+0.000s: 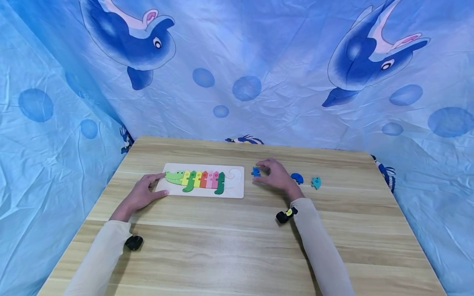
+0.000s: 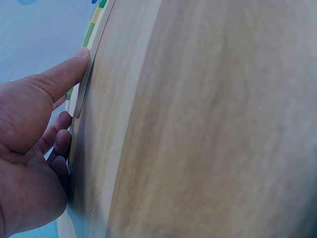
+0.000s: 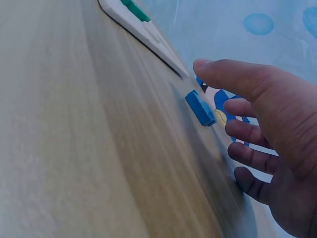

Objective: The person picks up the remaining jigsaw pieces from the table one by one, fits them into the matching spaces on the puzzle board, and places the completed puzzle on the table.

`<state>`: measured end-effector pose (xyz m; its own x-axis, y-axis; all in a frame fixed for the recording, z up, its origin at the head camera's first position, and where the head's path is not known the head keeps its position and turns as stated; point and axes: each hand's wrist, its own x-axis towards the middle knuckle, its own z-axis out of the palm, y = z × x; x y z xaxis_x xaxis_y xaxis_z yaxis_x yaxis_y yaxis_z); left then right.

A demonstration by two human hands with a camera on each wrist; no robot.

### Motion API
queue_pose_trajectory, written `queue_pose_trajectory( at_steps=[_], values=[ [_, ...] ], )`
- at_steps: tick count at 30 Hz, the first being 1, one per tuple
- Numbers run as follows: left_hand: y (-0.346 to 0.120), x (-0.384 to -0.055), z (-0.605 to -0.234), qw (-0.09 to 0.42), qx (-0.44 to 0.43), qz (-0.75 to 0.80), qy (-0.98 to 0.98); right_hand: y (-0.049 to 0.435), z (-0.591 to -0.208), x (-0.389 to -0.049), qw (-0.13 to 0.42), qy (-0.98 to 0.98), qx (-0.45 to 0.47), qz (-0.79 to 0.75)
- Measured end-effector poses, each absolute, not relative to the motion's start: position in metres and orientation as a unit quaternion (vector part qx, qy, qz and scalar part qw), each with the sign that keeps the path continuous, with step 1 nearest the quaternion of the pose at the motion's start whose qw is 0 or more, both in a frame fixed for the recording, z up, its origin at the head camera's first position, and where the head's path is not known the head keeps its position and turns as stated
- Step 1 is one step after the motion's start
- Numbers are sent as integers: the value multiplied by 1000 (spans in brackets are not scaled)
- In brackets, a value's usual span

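Note:
A pale wooden puzzle board (image 1: 237, 189) bears a crocodile of coloured pieces (image 1: 203, 179), with a bare outlined area at its right end. My left hand (image 1: 142, 193) rests at the board's left end, the thumb (image 2: 69, 74) straight against its edge. A small blue puzzle piece (image 1: 256, 172) lies on the table just right of the board. Around that piece my right hand (image 1: 275, 174) is spread, thumb and fingers apart. In the right wrist view the blue piece (image 3: 200, 107) shows a gap from the fingertips.
To the right of my right hand lie a dark blue piece (image 1: 297, 178) and a teal piece (image 1: 316, 182). The wood-grain table (image 1: 229, 246) meets a blue dolphin-printed cloth (image 1: 277, 115) at the back and sides.

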<state>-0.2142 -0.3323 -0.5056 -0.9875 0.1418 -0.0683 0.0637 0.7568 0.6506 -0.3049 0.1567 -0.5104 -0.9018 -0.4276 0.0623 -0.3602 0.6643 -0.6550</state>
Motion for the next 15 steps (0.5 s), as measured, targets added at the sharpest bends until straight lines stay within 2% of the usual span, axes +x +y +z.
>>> queue_pose_trajectory(
  at_steps=[15],
  values=[
    [-334,-217,-510,67,45,347,934,155,-513,-306,61,914,-217,-336]
  ],
)
